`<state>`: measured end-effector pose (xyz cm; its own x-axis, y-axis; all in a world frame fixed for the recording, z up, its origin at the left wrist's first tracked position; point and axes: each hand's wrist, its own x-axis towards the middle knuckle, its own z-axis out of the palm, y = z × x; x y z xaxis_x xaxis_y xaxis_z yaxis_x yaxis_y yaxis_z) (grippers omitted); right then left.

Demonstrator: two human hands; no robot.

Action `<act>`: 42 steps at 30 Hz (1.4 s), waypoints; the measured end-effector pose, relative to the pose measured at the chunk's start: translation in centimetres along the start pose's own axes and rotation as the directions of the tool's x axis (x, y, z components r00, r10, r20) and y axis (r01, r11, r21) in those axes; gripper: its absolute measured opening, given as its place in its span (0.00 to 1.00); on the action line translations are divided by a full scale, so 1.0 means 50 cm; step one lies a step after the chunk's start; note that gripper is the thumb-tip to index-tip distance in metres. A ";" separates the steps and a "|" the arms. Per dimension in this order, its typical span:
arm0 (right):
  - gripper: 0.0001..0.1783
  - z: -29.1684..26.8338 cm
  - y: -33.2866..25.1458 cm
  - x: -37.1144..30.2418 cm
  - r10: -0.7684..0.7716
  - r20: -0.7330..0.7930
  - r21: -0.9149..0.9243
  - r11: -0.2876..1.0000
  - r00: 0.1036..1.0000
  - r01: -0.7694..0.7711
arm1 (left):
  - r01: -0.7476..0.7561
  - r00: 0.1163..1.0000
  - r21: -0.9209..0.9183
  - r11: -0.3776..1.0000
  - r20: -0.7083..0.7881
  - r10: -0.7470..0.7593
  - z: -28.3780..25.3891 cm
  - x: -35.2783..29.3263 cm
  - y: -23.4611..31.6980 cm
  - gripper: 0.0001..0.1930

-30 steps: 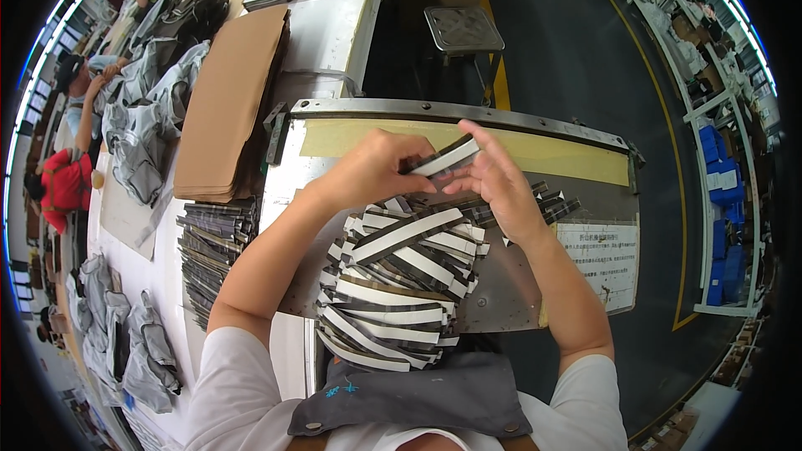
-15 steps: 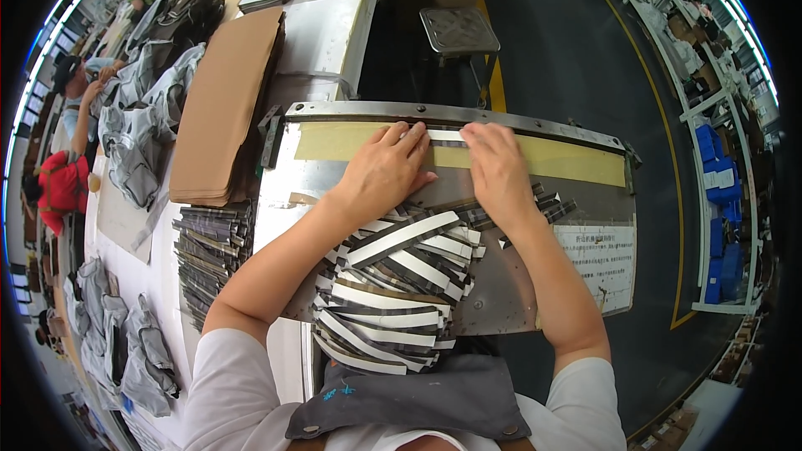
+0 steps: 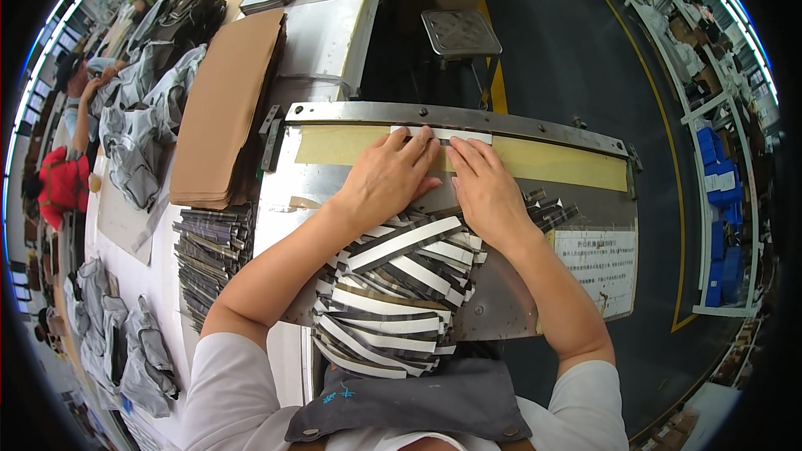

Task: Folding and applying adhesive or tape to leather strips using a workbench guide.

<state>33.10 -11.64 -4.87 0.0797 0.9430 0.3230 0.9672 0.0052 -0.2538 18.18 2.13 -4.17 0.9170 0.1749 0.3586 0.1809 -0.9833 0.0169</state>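
My left hand (image 3: 390, 169) lies with its fingers spread and stretched out, fingertips on a white strip (image 3: 468, 135). The strip rests along the metal bar (image 3: 351, 110) at the far side of the metal-topped work surface, over a band of yellow tape (image 3: 568, 167). Flat and open beside it, my right hand (image 3: 484, 184) has its fingertips at the strip's near edge. Below my hands is a heap of white and dark strips (image 3: 393, 317), piled close to my body. A few dark strips (image 3: 555, 214) stick out past my right wrist.
To the left stand a stack of brown boards (image 3: 221, 108) and a pile of dark strips (image 3: 213, 259). Grey cloth pieces (image 3: 138, 134) lie farther left, near other people. A metal stool (image 3: 461, 33) stands beyond the bar. Shelving with blue bins (image 3: 720, 184) is at the right.
My right hand has moved left and nearer to me, closer to the left hand, its fingers now flatter. More of the white strip shows along the bar. The left hand has barely shifted.
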 end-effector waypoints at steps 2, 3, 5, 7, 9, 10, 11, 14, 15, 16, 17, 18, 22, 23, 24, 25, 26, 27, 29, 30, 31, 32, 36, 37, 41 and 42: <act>0.23 -0.001 0.001 0.000 -0.011 -0.003 -0.024 1.000 1.000 0.011 | -0.031 0.999 0.001 1.000 0.014 0.031 -0.004 0.002 0.000 0.25; 0.23 -0.001 0.000 0.000 -0.021 -0.005 -0.046 0.999 1.000 0.021 | -0.030 0.999 0.001 1.000 0.016 0.030 -0.003 0.000 -0.001 0.25; 0.23 -0.001 -0.002 0.000 -0.025 -0.011 -0.043 0.999 1.000 0.025 | -0.044 0.999 -0.024 0.999 -0.023 0.043 -0.001 -0.001 -0.005 0.23; 0.23 -0.002 -0.003 0.000 -0.025 -0.018 -0.043 0.999 1.000 0.025 | -0.039 0.999 -0.062 0.997 -0.015 0.038 -0.008 0.003 -0.001 0.23; 0.22 -0.002 -0.005 0.001 -0.014 -0.021 -0.043 0.999 1.000 0.013 | -0.033 0.999 -0.099 0.995 -0.006 0.033 -0.009 0.004 0.000 0.22; 0.22 -0.002 -0.005 0.001 -0.012 -0.021 -0.043 0.999 1.000 0.011 | -0.052 0.999 -0.088 0.995 -0.019 0.051 -0.005 0.003 -0.001 0.22; 0.22 -0.002 -0.005 0.000 -0.005 -0.024 -0.033 0.999 1.000 0.004 | -0.071 0.997 -0.077 0.994 -0.032 0.069 -0.002 0.002 -0.003 0.21; 0.22 -0.005 -0.008 0.001 -0.005 -0.031 -0.018 1.000 0.999 0.005 | -0.101 0.994 -0.066 0.993 -0.050 0.098 0.003 -0.001 -0.006 0.21; 0.22 -0.006 -0.008 0.001 -0.014 -0.034 -0.017 1.000 0.999 0.013 | -0.102 0.994 -0.065 0.993 -0.049 0.099 0.003 -0.001 -0.005 0.21; 0.22 -0.006 -0.009 0.001 -0.013 -0.035 -0.015 1.000 0.999 0.013 | -0.105 0.993 -0.061 0.993 -0.056 0.102 0.002 -0.002 -0.005 0.21; 0.22 -0.006 -0.009 0.001 -0.021 -0.033 -0.024 0.999 0.999 0.021 | -0.108 0.993 -0.056 0.993 -0.062 0.105 0.001 -0.002 -0.004 0.21; 0.22 -0.006 -0.009 0.001 -0.030 -0.032 -0.035 0.999 0.999 0.029 | -0.109 0.992 -0.054 0.993 -0.063 0.106 0.002 -0.002 -0.004 0.21; 0.22 -0.007 -0.001 -0.001 -0.028 -0.051 0.000 1.000 0.998 0.028 | -0.103 0.995 -0.087 0.991 -0.018 0.102 -0.008 0.005 0.001 0.20; 0.23 -0.008 0.005 0.002 -0.017 -0.074 0.046 0.999 0.997 0.020 | -0.097 0.995 -0.114 0.989 0.017 0.099 -0.013 0.009 0.002 0.19; 0.25 -0.008 0.007 0.006 -0.010 -0.097 0.097 0.995 0.995 0.019 | -0.095 0.995 -0.111 0.989 0.016 0.097 -0.011 0.008 0.000 0.19; 0.25 -0.007 0.006 0.008 -0.013 -0.098 0.097 0.995 0.995 0.023 | -0.129 0.992 -0.166 0.978 -0.016 0.128 -0.006 0.007 -0.003 0.17; 0.26 -0.006 0.004 0.010 -0.016 -0.077 0.178 0.984 0.997 0.030 | -0.165 0.986 -0.220 0.962 -0.049 0.158 -0.004 0.007 -0.005 0.16; 0.28 -0.007 0.002 0.010 -0.019 -0.054 0.257 0.966 0.998 0.032 | -0.166 0.986 -0.220 0.961 -0.051 0.158 -0.006 0.007 -0.007 0.16; 0.28 -0.015 0.008 0.005 -0.027 0.020 0.241 0.970 0.999 0.022 | -0.229 0.973 -0.304 0.925 -0.053 0.223 -0.013 0.007 -0.013 0.14; 0.29 -0.021 0.012 0.003 -0.037 0.094 0.226 0.974 0.995 0.015 | -0.228 0.973 -0.302 0.925 -0.055 0.222 -0.014 0.005 -0.014 0.14; 0.29 -0.030 0.014 0.002 -0.040 0.094 0.225 0.974 0.995 0.018 | -0.212 0.977 -0.352 0.912 -0.043 0.210 -0.014 0.004 -0.016 0.13; 0.28 -0.042 0.016 0.003 -0.087 0.109 0.147 0.987 0.990 0.070 | -0.194 0.980 -0.401 0.896 -0.031 0.198 -0.015 0.002 -0.017 0.12; 0.25 -0.049 0.004 -0.001 -0.114 0.119 -0.001 0.993 0.986 0.115 | -0.268 0.962 -0.307 0.913 -0.134 0.237 -0.023 0.006 -0.008 0.10; 0.25 -0.041 0.008 -0.002 -0.113 0.118 -0.004 0.993 0.987 0.114 | -0.210 0.978 -0.348 0.913 -0.061 0.201 -0.024 0.002 -0.007 0.09; 0.24 -0.037 0.018 -0.005 -0.180 0.093 0.013 0.984 0.979 0.180 | -0.141 0.989 -0.387 0.911 -0.024 0.143 -0.028 -0.004 -0.014 0.09; 0.24 -0.046 0.015 -0.006 -0.154 0.080 -0.022 0.988 0.985 0.156 | -0.140 0.990 -0.387 0.912 -0.025 0.141 -0.028 -0.002 -0.015 0.09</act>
<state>34.35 -12.68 -3.07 -0.0895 0.9545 0.2843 0.9729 0.1449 -0.1802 17.45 2.78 -2.93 0.9240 0.0332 0.3809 -0.1006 -0.9399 0.3262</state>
